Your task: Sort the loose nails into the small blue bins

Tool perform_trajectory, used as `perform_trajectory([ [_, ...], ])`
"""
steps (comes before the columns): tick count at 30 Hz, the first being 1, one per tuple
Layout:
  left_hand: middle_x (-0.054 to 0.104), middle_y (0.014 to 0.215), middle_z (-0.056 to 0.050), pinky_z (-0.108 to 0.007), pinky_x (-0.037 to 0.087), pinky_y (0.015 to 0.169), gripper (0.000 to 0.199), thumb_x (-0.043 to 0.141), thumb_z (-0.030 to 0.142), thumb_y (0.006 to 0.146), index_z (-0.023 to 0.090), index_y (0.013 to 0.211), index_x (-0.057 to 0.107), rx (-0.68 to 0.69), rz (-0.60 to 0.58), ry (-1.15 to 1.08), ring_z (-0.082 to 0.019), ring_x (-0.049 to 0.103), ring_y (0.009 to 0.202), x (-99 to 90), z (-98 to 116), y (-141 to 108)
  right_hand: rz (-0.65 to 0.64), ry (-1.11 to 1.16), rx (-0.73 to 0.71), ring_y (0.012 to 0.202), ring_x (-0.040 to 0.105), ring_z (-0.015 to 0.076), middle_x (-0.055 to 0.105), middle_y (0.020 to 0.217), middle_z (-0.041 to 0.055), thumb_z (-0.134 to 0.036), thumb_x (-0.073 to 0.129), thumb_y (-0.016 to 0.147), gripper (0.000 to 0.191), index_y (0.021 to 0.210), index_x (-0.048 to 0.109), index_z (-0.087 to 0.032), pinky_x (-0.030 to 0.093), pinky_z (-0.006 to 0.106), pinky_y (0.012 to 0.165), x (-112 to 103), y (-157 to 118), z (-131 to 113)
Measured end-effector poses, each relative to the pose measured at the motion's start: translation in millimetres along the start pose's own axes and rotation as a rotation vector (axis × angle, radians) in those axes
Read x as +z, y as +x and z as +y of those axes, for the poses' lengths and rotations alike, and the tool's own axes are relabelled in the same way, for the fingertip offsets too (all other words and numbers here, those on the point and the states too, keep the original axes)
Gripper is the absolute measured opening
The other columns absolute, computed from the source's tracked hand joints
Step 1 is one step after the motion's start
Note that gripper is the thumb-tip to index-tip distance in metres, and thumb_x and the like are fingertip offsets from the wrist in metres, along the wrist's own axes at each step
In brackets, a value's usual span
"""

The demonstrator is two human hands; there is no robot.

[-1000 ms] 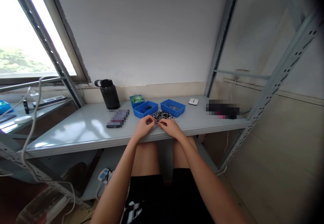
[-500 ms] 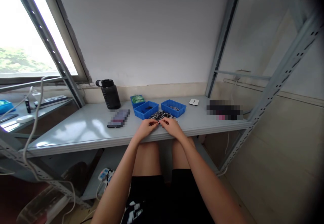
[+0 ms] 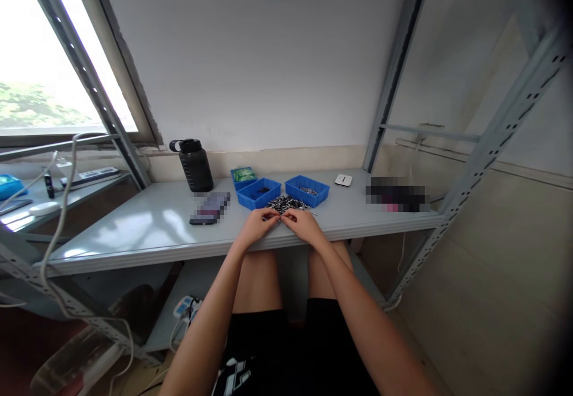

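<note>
With hands [image 3: 258, 224] nearly meeting, cannot tell if pinching. Looks partway: silver pins [image 3: 308, 190] in blue bin [image 3: 323, 196], larger heap [image 3: 289, 204] left.

The heaped pieces [image 3: 290, 203] look black and silver (the trays [image 3: 266, 199] beside them, blue).

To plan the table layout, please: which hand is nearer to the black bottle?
Left. The left hand is in front of the black bottle and to its right; the right hand is farther right.
</note>
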State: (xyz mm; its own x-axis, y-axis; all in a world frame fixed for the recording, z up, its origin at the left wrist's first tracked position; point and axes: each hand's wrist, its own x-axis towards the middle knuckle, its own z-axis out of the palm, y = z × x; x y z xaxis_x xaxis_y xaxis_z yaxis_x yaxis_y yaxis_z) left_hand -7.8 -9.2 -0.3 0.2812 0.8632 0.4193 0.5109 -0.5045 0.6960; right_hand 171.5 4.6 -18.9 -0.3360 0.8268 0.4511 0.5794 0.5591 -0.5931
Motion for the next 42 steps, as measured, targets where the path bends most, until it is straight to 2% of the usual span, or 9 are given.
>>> perform_trajectory([
  [8, 0.071, 0.09, -0.006, -0.03, 0.047, 0.077, 0.022, 0.056, 0.034, 0.08, 0.017, 0.085, 0.069, 0.009, -0.002, -0.025, -0.022, 0.063, 0.084, -1.2, 1.1, 1.0, -0.026, -0.019, -0.059, 0.066, 0.056, 0.0137, 0.068, 0.077, 0.0012, -0.03, 0.047, 0.089, 0.022, 0.084, 0.067, -0.022, 0.032, 0.022, 0.059, -2.0, -0.8, -2.1],
  [13, 0.069, 0.09, -0.006, -0.031, 0.048, 0.077, 0.017, 0.055, 0.029, 0.079, 0.017, 0.085, 0.065, 0.002, 0.052, -0.063, -0.021, 0.062, 0.085, -0.3, -0.7, 0.9, -0.013, 0.026, -0.029, 0.065, 0.055, 0.0141, 0.068, 0.075, 0.001, -0.033, 0.047, 0.088, 0.023, 0.084, 0.067, -0.022, 0.034, 0.022, 0.059, -1.8, -0.5, -1.9],
  [18, 0.066, 0.078, -0.004, -0.028, 0.048, 0.07, 0.017, 0.055, 0.03, 0.077, 0.015, 0.081, 0.063, -0.008, 0.015, -0.063, -0.019, 0.06, 0.075, 1.8, -7.3, 1.6, 0.029, 0.088, 0.001, 0.067, 0.056, 0.0144, 0.068, 0.077, 0.0019, -0.038, 0.046, 0.089, 0.028, 0.081, 0.066, -0.02, 0.036, 0.023, 0.061, -3.2, 0.3, -3.0],
  [23, 0.069, 0.082, -0.005, -0.028, 0.046, 0.069, 0.021, 0.055, 0.032, 0.078, 0.015, 0.083, 0.067, 0.01, -0.023, -0.01, -0.019, 0.059, 0.074, 1.2, -5.1, 1.3, 0.03, 0.042, 0.008, 0.065, 0.056, 0.0144, 0.068, 0.075, 0.0018, -0.038, 0.046, 0.089, 0.029, 0.077, 0.066, -0.02, 0.035, 0.023, 0.06, -3.0, 0.5, -4.1],
  [29, 0.07, 0.087, -0.007, -0.029, 0.046, 0.072, 0.025, 0.055, 0.034, 0.078, 0.016, 0.086, 0.069, -0.01, 0.002, 0.039, -0.02, 0.06, 0.078, 1.7, -4.8, 0.6, 0.028, 0.063, 0.024, 0.069, 0.058, 0.0155, 0.068, 0.076, 0.0015, -0.033, 0.05, 0.086, 0.02, 0.09, 0.066, -0.022, 0.037, 0.023, 0.062, -0.8, 1.2, -1.1],
  [33, 0.07, 0.09, -0.007, -0.029, 0.047, 0.072, 0.022, 0.057, 0.033, 0.077, 0.016, 0.086, 0.07, -0.006, 0.05, 0.053, -0.02, 0.061, 0.08, 2.3, -8.1, 2.6, -0.009, 0.105, 0.017, 0.064, 0.057, 0.0144, 0.065, 0.068, -0.0007, -0.031, 0.049, 0.086, 0.019, 0.086, 0.065, -0.022, 0.037, 0.023, 0.06, 0.4, 3.0, 3.2],
  [38, 0.07, 0.083, -0.006, -0.027, 0.045, 0.069, 0.023, 0.057, 0.034, 0.079, 0.016, 0.086, 0.069, -0.017, 0.077, 0.058, -0.018, 0.06, 0.073, 2.1, -5.2, 2.8, 0.017, 0.207, 0.04, 0.065, 0.058, 0.0142, 0.064, 0.067, -0.0008, -0.032, 0.048, 0.087, 0.02, 0.085, 0.063, -0.02, 0.038, 0.023, 0.062, -0.3, 4.2, 5.4],
  [42, 0.07, 0.083, -0.006, -0.027, 0.045, 0.069, 0.021, 0.057, 0.032, 0.079, 0.016, 0.084, 0.068, -0.002, 0.081, 0.033, -0.018, 0.06, 0.074, 0.6, -0.9, 0.9, -0.014, 0.173, 0.01, 0.062, 0.054, 0.0132, 0.063, 0.067, -0.0008, -0.032, 0.047, 0.087, 0.022, 0.083, 0.064, -0.02, 0.036, 0.022, 0.059, -2.8, 2.2, 2.2],
])
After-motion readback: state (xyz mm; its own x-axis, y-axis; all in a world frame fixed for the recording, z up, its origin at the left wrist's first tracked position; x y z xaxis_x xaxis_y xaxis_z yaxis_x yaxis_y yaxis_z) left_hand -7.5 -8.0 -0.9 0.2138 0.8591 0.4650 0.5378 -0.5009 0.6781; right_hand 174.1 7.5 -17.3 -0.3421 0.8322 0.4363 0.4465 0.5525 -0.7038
